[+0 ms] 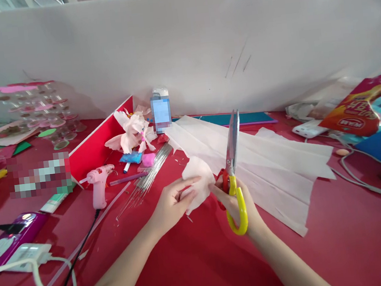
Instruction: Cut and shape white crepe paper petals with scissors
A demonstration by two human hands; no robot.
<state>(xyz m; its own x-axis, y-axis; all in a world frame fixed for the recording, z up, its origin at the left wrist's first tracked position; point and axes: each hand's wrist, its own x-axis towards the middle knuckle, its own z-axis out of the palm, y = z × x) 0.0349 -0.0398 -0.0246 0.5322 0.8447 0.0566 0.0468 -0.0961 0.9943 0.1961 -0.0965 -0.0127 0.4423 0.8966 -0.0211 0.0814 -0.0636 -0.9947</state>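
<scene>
Pale pink crepe paper cutout (198, 183) is pinched in the left hand (172, 205), lifted off the red table (205, 274), probably so the limp piece stays spread and can be turned freely. Farther left, a pink hot glue gun (98, 185) stands on its base, its cord trailing toward the person, with a bundle of thin metal wires (149, 175) and a ruffled paper flower (130, 133) beyond it. The hands are close together but apart, the cutout's edge just beside the right hand (235, 209), which is clamped on yellow-handled scissors (234, 188). Their blades point upward, seemingly to keep them clear of the paper. Right of them, a large folded sheet of pale pink crepe paper (265, 166) lies flat, within easy reach, and a red snack bag (360, 105) sits beyond it.
</scene>
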